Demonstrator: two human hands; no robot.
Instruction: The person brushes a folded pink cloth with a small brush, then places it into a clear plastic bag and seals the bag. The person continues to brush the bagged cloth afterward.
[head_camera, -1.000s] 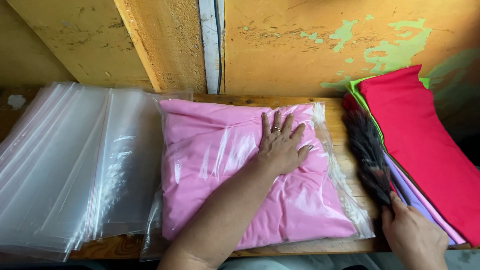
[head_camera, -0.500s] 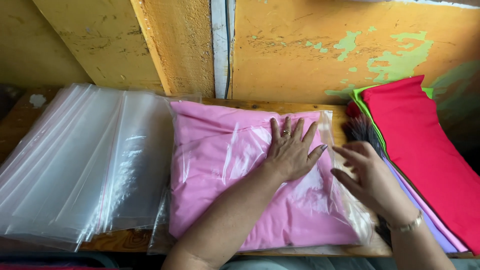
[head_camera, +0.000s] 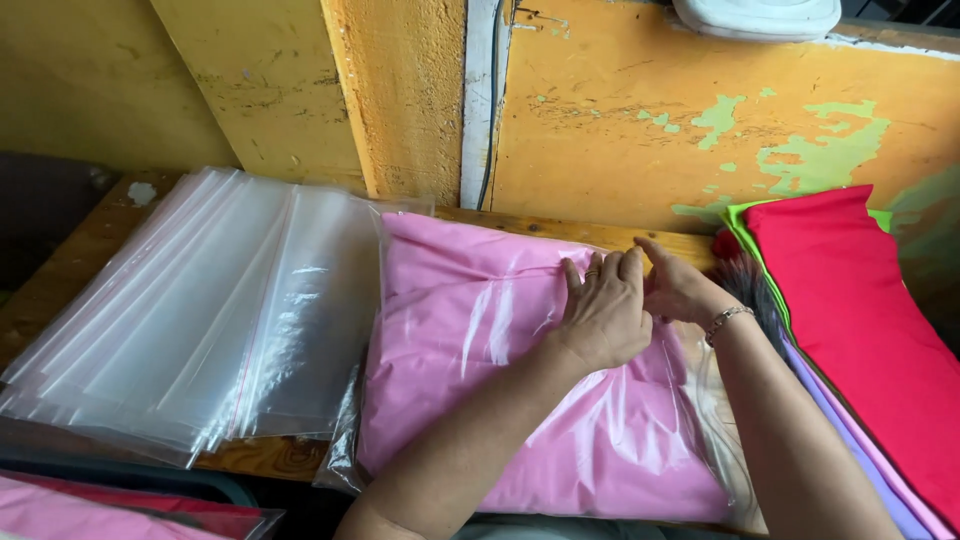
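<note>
Closest to the camera, bottom left, there's a bagged pink and red bundle (head_camera: 90, 510) poking into view, sitting lower than the wooden surface (head_camera: 265, 455). On the surface itself lies the pink folded cloth in its clear plastic bag (head_camera: 480, 370), flat and dead centre. Both hands are on its far right part, side by side and touching: the left hand (head_camera: 600, 315) is palm-down with fingers curled onto the plastic, looks like it's pinning the bag flat, and the right hand (head_camera: 680, 290) pinches at the bag's edge just beside it. Neither is really closed around anything. To the left, a fanned stack of empty clear bags (head_camera: 200, 310) within easy reach. To the right, a pile of folded cloth (head_camera: 860, 330), red on top. Behind everything, a peeling yellow wall (head_camera: 640, 110).
</note>
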